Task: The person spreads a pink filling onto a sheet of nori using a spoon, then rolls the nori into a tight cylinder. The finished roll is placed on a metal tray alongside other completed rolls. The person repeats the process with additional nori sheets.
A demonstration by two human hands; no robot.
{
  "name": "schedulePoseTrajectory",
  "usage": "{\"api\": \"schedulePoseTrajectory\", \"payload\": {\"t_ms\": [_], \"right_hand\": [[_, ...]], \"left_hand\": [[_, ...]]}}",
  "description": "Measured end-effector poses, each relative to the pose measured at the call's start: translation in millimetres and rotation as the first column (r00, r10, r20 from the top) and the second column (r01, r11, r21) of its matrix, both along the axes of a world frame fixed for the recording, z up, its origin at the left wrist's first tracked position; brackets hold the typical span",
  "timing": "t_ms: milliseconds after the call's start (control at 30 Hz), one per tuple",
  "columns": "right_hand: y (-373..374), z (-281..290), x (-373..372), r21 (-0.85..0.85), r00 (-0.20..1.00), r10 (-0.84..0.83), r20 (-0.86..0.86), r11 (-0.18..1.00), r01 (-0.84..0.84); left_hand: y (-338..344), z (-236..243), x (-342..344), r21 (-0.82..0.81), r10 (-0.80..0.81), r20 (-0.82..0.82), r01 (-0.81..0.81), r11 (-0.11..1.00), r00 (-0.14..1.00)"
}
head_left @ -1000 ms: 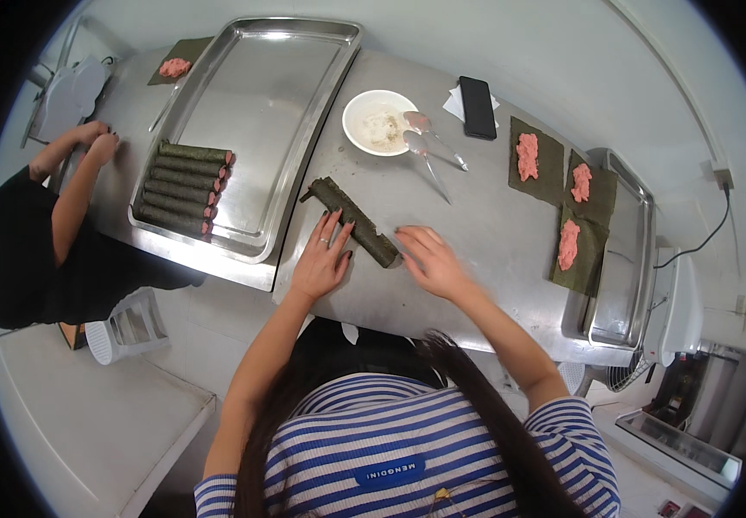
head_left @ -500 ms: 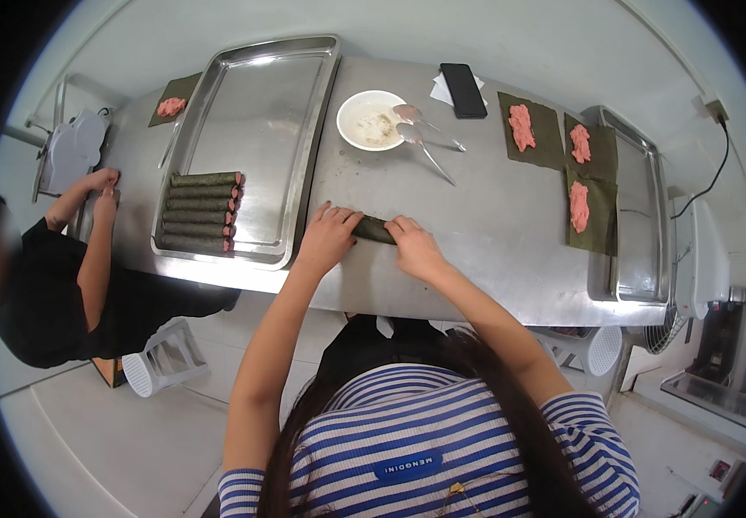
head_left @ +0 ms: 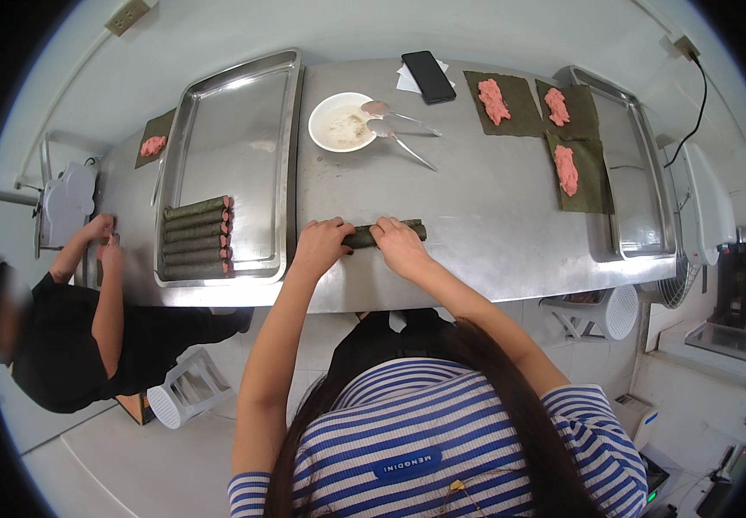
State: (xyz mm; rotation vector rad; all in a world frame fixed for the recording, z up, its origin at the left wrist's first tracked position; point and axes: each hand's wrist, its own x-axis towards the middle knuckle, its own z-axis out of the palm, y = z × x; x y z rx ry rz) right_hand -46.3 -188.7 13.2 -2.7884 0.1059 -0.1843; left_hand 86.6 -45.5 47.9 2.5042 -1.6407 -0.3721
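A dark green seaweed roll (head_left: 362,236) lies on the metal table in front of me. My left hand (head_left: 325,245) is closed over its left end, the fingertips curled onto it. My right hand (head_left: 396,243) grips it near the right, and a short piece of the roll sticks out past the fingers. Hands cover much of the roll, so any filling in it is hidden. To the left, several finished seaweed rolls (head_left: 197,233) with pink ends lie side by side in a large metal tray (head_left: 291,173).
Beyond the roll stand a white bowl (head_left: 336,129) with two spoons (head_left: 407,148) and a black phone (head_left: 428,78) on paper. Seaweed sheets (head_left: 524,112) with pink paste lie right, by another tray (head_left: 632,164). A co-worker (head_left: 71,337) works at the left beside another sheet (head_left: 162,126).
My right hand has slid left along the roll, closer to my left hand, exposing the roll's right end. The view has shifted slightly. The co-worker's hands stay near the table's left end.
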Motion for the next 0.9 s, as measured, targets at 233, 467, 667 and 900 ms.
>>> {"api": "schedulePoseTrajectory", "payload": {"t_ms": [233, 467, 667, 900], "right_hand": [[-1, -2, -8, 0.019, 0.998, -0.062, -0.006, 0.998, 0.062], [8, 7, -5, -0.116, 0.949, 0.123, 0.291, 0.989, -0.093], [14, -5, 1, -0.116, 0.979, 0.076, 0.192, 0.992, -0.054], [14, -7, 2, -0.156, 0.987, 0.048, 0.154, 0.987, -0.024]], "left_hand": [[-1, -2, 1, -0.023, -0.016, 0.022, 0.016, 1.0, 1.0], [-15, 6, 20, 0.108, 0.065, -0.244, -0.04, 0.993, 0.967], [-21, 11, 28, 0.117, 0.054, -0.258, -0.024, 0.993, 0.965], [-7, 7, 5, -0.007, -0.069, 0.017, 0.069, 0.998, 0.997]]}}
